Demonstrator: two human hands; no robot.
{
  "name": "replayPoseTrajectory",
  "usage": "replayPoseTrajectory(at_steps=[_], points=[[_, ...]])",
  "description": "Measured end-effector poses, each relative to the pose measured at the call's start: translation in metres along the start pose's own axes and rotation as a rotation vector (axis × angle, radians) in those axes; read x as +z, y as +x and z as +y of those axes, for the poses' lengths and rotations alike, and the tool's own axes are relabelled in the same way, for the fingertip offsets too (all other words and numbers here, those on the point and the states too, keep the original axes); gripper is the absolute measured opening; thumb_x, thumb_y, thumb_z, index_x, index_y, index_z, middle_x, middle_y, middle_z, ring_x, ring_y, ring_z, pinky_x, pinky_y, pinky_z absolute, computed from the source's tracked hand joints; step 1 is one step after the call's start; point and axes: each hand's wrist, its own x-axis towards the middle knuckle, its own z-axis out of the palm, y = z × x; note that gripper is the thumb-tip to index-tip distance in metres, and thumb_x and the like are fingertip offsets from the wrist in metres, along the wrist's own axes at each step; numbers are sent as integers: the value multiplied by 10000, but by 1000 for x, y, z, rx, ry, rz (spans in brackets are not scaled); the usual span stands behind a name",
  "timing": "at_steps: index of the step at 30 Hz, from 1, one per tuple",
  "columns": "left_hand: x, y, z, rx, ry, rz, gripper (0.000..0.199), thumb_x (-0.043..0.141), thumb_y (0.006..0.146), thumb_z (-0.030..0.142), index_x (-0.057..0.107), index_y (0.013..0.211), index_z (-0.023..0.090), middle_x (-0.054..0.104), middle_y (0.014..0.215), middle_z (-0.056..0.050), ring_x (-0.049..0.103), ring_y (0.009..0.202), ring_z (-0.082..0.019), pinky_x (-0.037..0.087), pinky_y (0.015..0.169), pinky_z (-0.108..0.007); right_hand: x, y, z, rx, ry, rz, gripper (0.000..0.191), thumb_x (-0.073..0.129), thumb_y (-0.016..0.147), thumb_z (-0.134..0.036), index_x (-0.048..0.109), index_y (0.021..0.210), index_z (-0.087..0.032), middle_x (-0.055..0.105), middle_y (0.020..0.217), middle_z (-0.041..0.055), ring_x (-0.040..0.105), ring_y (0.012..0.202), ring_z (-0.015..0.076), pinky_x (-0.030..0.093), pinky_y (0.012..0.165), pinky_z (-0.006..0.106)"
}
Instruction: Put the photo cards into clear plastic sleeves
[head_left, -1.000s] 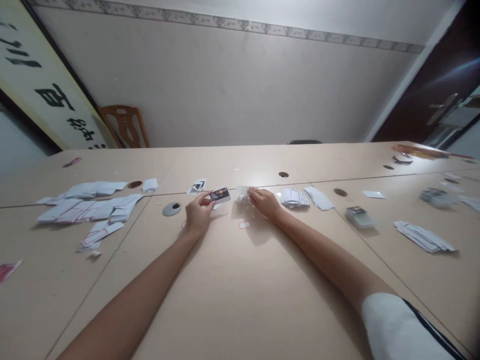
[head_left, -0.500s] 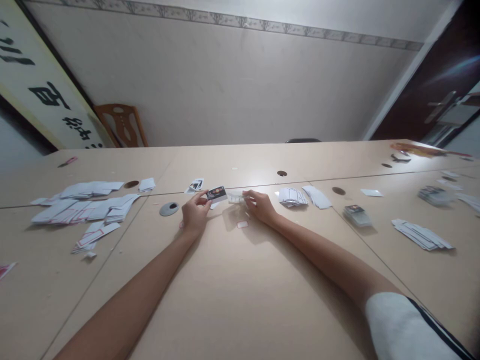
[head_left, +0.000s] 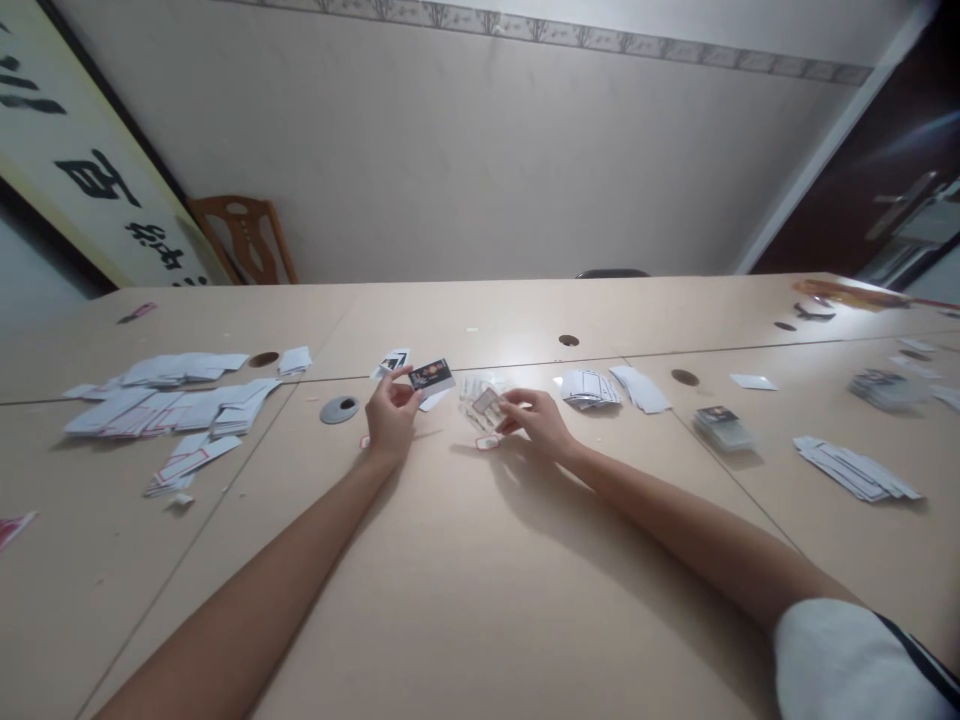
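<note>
The left hand (head_left: 390, 415) pinches a dark picture card (head_left: 431, 376) above the table (head_left: 480, 580). Just right of that card, the right hand (head_left: 536, 420) holds a clear sleeve (head_left: 484, 405). Far left of the card lie spread white cards (head_left: 172, 410); a small card stack (head_left: 718, 425) sits well to its right.

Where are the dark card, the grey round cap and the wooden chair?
dark card (head_left: 431, 376), head view, middle of its face.
grey round cap (head_left: 339, 409), head view, its rim.
wooden chair (head_left: 241, 238), head view, its backrest.

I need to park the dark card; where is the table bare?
Bare: the beige wooden table between both forearms, nearer than the left hand and right hand. Crowded: white card heaps far left, white card stacks beside the right hand.
</note>
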Motion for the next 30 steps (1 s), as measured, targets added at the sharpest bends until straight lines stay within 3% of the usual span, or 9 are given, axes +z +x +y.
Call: replayPoseTrajectory(at_steps=[5,10,14,17,22,26,30], points=[[6,-9,8,-25,-105,-66,497,639,701,259,580,1183,157,592,703,12,601,684,-137,487,698,-251,0,-14,5,42,-148,-61,249,609,837,-310,696,1004,-146,690,749,49,618,520,145,538,504,287],[10,-12,5,5,-121,-142,465,597,715,260,615,1169,162,593,738,2,585,691,-132,502,719,-260,-10,-10,-6,-270,-519,-303,276,463,910,-162,721,1003,-198,691,974,51,642,859,149,536,763,283],[12,-13,3,-5,-96,-217,483,570,729,270,629,1194,154,620,796,-21,566,694,-129,497,704,-255,-11,-11,-7,-379,-522,-440,312,447,912,-142,688,1098,-212,683,1008,47,628,848,127,524,731,253],[12,-15,5,-12,-95,-258,503,579,725,270,618,1210,141,619,795,-23,559,691,-127,489,691,-255,-6,-14,-4,-385,-426,-346,249,510,896,-202,675,1082,-215,691,1021,49,642,860,136,536,725,273],[16,-22,18,-27,-168,-324,484,616,718,269,598,1189,157,557,752,8,560,674,-117,491,701,-260,-4,-15,-4,-259,-184,-25,191,570,880,-348,641,983,-204,682,809,21,661,731,137,541,674,280],[22,-36,32,-19,-226,-406,457,635,753,272,570,1195,173,587,779,-3,585,710,-128,490,716,-259,-4,-14,-8,-101,57,-19,350,640,820,-446,598,1050,-186,658,750,10,629,631,121,526,601,256],[27,-52,39,4,-242,-490,447,639,803,305,519,1220,202,598,794,-2,609,735,-136,493,708,-252,-4,-13,-12,-45,149,-52,282,705,756,-427,635,836,-166,660,758,16,603,667,113,506,624,242]])
